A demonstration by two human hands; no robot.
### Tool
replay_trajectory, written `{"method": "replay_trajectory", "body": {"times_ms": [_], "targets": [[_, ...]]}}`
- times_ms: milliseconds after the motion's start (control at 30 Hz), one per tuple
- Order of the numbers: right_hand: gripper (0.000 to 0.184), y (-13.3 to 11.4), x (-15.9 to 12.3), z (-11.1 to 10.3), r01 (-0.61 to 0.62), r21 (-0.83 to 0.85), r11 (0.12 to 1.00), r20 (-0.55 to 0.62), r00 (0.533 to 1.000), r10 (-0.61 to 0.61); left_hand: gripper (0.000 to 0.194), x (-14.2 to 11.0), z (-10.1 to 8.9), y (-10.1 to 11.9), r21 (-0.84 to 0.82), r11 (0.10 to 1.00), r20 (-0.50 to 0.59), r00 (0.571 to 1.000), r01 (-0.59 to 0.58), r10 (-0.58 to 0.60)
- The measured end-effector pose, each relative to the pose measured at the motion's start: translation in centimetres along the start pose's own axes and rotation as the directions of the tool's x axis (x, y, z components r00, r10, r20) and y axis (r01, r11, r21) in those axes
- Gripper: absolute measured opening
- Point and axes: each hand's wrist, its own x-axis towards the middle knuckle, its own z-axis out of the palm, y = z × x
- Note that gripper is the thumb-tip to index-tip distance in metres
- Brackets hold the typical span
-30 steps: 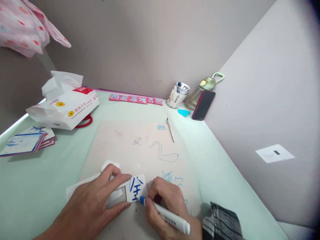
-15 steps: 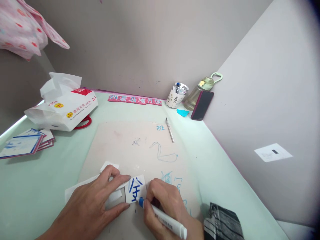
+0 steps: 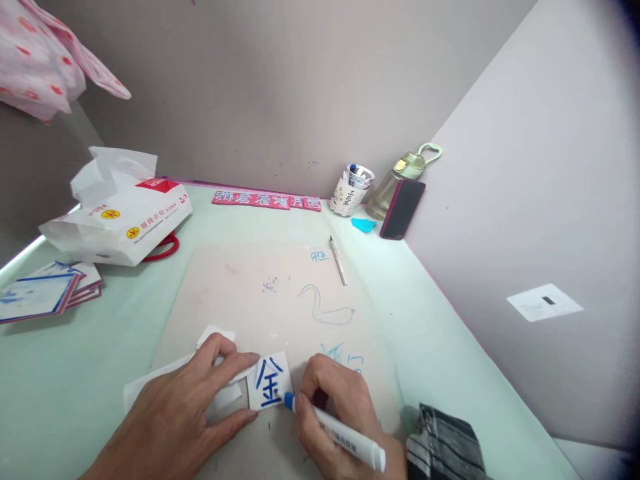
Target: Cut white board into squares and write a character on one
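My right hand point(image 3: 335, 407) grips a white marker point(image 3: 345, 437) with a blue tip, and the tip touches the lower right corner of a small white card point(image 3: 270, 381). A blue character is drawn on that card. My left hand point(image 3: 185, 413) lies on white paper scraps point(image 3: 150, 387) beside the card, with its index finger and thumb pressing the card's left edge. Card and scraps rest on a beige board point(image 3: 250, 293) marked with blue scribbles.
A craft knife point(image 3: 338, 260) lies at the board's far right. At the back stand a cup of pens point(image 3: 353, 190), a bottle point(image 3: 395, 187) and a leaning phone point(image 3: 403, 208), next to a pink strip of characters point(image 3: 265, 199). A white bag point(image 3: 115, 213) and stacked cards point(image 3: 45, 290) sit left.
The marker tip moved right along the card's bottom, adding the character's lowest stroke. My left hand kept pressing the card. The view shifted slightly.
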Motion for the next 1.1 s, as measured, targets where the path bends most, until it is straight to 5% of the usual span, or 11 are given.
{"method": "replay_trajectory", "body": {"times_ms": [533, 800, 967, 1100], "targets": [[0.019, -0.7, -0.1, 0.0, 0.002, 0.025, 1.0, 0.053, 0.999, -0.003, 0.037, 0.1, -0.2, 0.3, 0.021, 1.0, 0.008, 1.0, 0.008, -0.008], [0.013, 0.7, 0.2, -0.4, -0.119, 0.204, 0.972, -0.086, 0.986, 0.139, 0.038, 0.2, -0.3, 0.0, -0.001, 1.0, -0.002, 1.0, 0.01, -0.01], [0.013, 2.0, 0.9, -0.3, -0.016, 0.269, 0.963, -0.162, 0.985, 0.061, 0.059, 0.2, -0.5, -0.3, -0.077, 0.997, 0.01, 1.0, 0.024, -0.023], [0.011, 2.4, 1.4, -0.1, -0.062, 0.292, 0.955, -0.191, 0.974, 0.122, 0.065, 0.4, -1.1, -0.5, -0.193, 0.979, -0.05, 0.996, 0.068, -0.079]]}}
